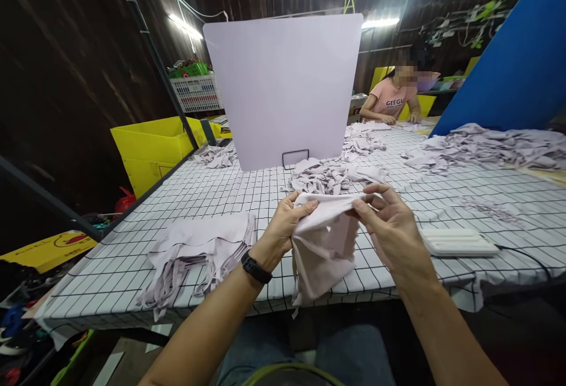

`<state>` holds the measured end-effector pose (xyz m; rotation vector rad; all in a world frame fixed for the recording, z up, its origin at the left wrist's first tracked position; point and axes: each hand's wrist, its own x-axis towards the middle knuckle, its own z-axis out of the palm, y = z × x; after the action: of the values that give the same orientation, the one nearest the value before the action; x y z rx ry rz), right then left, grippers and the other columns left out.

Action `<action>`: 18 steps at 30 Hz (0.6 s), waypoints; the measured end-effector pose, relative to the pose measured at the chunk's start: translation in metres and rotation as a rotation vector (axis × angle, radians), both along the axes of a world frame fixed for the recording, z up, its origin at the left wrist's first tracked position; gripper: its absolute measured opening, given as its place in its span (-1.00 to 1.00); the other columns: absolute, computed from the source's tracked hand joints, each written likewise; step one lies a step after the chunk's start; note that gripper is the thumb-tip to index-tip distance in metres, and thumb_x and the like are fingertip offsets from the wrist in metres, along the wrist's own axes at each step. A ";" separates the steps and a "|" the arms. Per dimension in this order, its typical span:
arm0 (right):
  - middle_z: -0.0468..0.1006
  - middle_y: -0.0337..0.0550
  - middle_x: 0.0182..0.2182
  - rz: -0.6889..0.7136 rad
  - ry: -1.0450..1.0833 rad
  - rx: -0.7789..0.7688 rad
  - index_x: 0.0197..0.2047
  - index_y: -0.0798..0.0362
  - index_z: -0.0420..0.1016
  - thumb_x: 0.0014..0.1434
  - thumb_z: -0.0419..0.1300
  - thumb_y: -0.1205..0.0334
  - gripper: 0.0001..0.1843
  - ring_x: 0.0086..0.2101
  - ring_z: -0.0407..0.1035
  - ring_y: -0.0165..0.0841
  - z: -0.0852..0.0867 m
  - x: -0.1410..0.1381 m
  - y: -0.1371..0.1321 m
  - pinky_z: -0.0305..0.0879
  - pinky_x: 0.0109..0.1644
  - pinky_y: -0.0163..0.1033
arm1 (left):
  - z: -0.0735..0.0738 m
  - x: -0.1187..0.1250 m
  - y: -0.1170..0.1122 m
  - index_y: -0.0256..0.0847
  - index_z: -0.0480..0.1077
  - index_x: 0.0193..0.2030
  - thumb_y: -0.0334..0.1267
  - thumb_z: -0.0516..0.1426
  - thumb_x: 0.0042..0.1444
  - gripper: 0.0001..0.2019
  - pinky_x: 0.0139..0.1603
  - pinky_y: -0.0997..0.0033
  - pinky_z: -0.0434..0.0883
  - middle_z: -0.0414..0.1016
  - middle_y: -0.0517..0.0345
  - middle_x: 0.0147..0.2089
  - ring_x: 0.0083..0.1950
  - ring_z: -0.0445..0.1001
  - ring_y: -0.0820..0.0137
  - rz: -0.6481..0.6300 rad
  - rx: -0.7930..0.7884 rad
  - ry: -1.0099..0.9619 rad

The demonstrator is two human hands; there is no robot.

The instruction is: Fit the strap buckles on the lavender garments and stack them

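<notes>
A pale lilac piece of fabric (pixel 325 256) hangs down between my hands, over the front edge of the table. My left hand (pixel 289 221) grips its upper left corner with the thumb on top. At the upper right, my right hand (pixel 387 221) pinches the cloth's edge between thumb and finger, the other fingers curled above. To the left lies a neat stack of pale lilac fabric pieces (pixel 206 236), with strap-like ends drooping toward me. Just beyond my hands is a loose heap of the same fabric (pixel 321 177).
An upright pale panel (pixel 285 91) stands mid-table on a wire stand; a blue panel (pixel 508 68) leans at right. More fabric (pixel 499 144) is heaped before it. A white device (pixel 457 241) with a cable lies near my right hand. Across the table sits a person (pixel 393 97). Yellow boxes (pixel 152 150) stand left.
</notes>
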<state>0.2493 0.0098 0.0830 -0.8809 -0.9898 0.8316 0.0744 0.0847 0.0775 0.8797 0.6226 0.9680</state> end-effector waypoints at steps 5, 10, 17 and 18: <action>0.54 -0.32 -0.37 -0.012 0.023 -0.050 -0.21 -0.06 0.53 0.05 0.54 0.12 -0.68 -0.35 0.46 -0.46 -0.002 0.007 0.000 0.47 -0.29 -0.43 | -0.003 0.000 0.000 -0.29 0.42 -0.22 -0.48 0.39 -0.02 -0.73 -0.41 0.55 0.45 0.58 0.12 -0.27 -0.37 0.55 0.47 -0.061 -0.003 -0.003; 0.62 -0.27 -0.31 -0.012 0.033 -0.096 -0.13 -0.07 0.54 0.06 0.52 -0.01 -0.61 -0.27 0.52 -0.36 -0.005 0.009 0.005 0.52 -0.14 -0.28 | -0.003 0.003 -0.008 -0.29 0.46 -0.25 -0.37 0.47 -0.10 -0.67 -0.31 0.57 0.40 0.55 0.19 -0.27 -0.31 0.50 0.52 -0.046 0.038 -0.126; 0.61 -0.36 -0.43 0.095 0.087 -0.214 0.09 -0.11 0.43 -0.09 0.62 0.13 -0.29 -0.35 0.52 -0.42 -0.004 0.003 0.000 0.50 -0.16 -0.35 | 0.001 0.004 -0.019 -0.31 0.53 -0.28 -0.18 0.49 -0.10 -0.65 -0.24 0.55 0.36 0.54 0.18 -0.28 -0.28 0.45 0.52 -0.041 0.009 -0.196; 0.60 -0.36 -0.44 0.082 0.106 -0.214 0.05 -0.09 0.45 -0.12 0.63 0.14 -0.30 -0.37 0.50 -0.44 -0.002 0.004 0.001 0.49 -0.19 -0.39 | 0.001 0.003 -0.021 -0.32 0.53 -0.28 -0.17 0.50 -0.11 -0.64 -0.25 0.56 0.36 0.54 0.18 -0.28 -0.28 0.44 0.52 -0.034 -0.005 -0.199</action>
<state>0.2529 0.0108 0.0814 -0.9726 -0.8592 1.0575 0.0773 0.0637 0.0787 0.7755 0.4384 1.0083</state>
